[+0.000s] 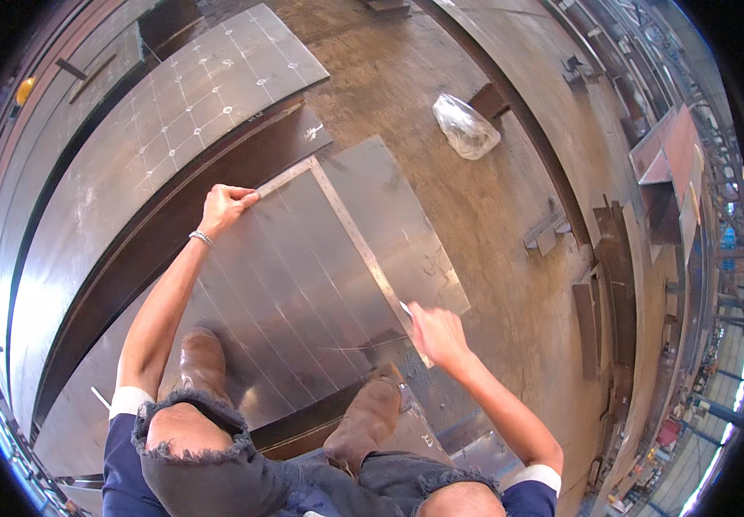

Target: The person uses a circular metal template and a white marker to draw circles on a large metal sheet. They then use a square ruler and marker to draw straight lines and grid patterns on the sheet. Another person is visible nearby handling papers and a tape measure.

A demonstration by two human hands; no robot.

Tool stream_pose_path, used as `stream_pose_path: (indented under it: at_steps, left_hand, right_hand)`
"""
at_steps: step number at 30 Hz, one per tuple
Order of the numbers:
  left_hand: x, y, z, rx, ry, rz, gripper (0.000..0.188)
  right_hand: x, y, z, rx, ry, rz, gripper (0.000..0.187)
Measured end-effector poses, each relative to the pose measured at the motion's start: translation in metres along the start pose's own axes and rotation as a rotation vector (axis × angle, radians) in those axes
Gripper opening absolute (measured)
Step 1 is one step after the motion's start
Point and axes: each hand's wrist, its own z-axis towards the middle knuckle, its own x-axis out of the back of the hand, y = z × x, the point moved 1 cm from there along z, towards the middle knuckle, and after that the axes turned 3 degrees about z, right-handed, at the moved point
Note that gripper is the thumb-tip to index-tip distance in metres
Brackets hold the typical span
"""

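A metal square [355,237] lies flat on a grey metal sheet [277,280]. Its corner sits close to the sheet's far edge, its short leg goes off to the left, and its long leg slants down toward the near side. Thin pale lines run along the sheet, roughly in step with the long leg. To the right of that leg a wide strip of the sheet reaches out to its right edge, leaving room beside the tool. On the left the room is tighter, where a dark steel beam [208,181] runs alongside.

The left hand [228,207] pinches the end of the short leg between thumb and fingers, with the arm stretched well forward and a bracelet [201,237] at the wrist. The right hand [441,336], somewhat blurred, is curled around a small white-tipped stick [405,308], the tip at the long leg's lower part; that elbow is bent out to the right.

Two brown boots [203,362] stand apart near the sheet's near side. Left of the beam lies a plate [217,95] with a chalked grid. Beyond the sheet's right edge, brown floor [510,302] stretches away, with a clear plastic bag [465,127] farther off.
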Motion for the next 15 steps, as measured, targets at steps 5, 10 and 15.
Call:
stream_pose_path:
  at_steps: [5, 10, 15]
  left_hand:
    - [-0.001, 0.003, 0.001, 0.015, -0.012, 0.039, 0.034]
    - [0.0, 0.006, 0.0, -0.004, -0.01, -0.006, 0.036]
    - [-0.004, -0.007, 0.009, -0.02, -0.057, -0.065, 0.036]
  right_hand:
    - [-0.043, 0.056, -0.124, -0.078, -0.247, -0.085, 0.01]
    - [-0.048, 0.069, -0.136, -0.294, 0.063, 0.039, 0.011]
    - [-0.098, 0.065, -0.109, -0.46, 0.34, 0.613, 0.015]
